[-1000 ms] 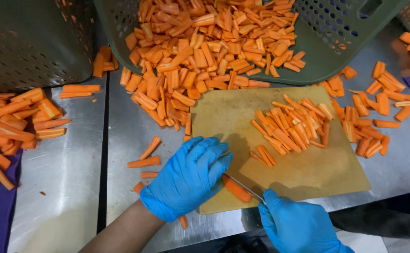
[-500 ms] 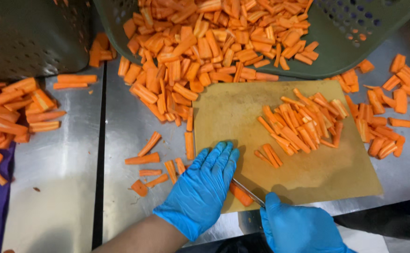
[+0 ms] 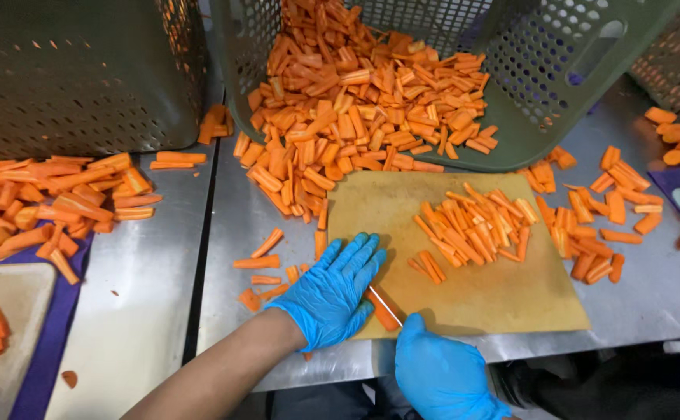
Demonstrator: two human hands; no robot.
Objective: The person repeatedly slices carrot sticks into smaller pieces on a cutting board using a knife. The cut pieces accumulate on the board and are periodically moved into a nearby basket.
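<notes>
My left hand [image 3: 332,292], in a blue glove, lies flat with fingers spread over a carrot piece [image 3: 382,310] at the near left corner of the tan cutting board [image 3: 480,295]. My right hand [image 3: 441,373], also gloved in blue, grips a knife [image 3: 385,304] whose thin blade runs under the left palm into the carrot. A pile of cut carrot sticks [image 3: 476,225] lies in the middle of the board.
A tipped green perforated basket [image 3: 526,117] spills carrot sticks [image 3: 347,117] onto the steel table [image 3: 643,288]. Loose sticks lie left [image 3: 266,260] and right [image 3: 596,225] of the board. Another crate [image 3: 83,70] stands at far left, above a carrot heap [image 3: 52,202] and a second board [image 3: 5,327].
The view has shifted slightly. My left hand has stayed pressed on the carrot piece, and the knife blade has slid further under the palm.
</notes>
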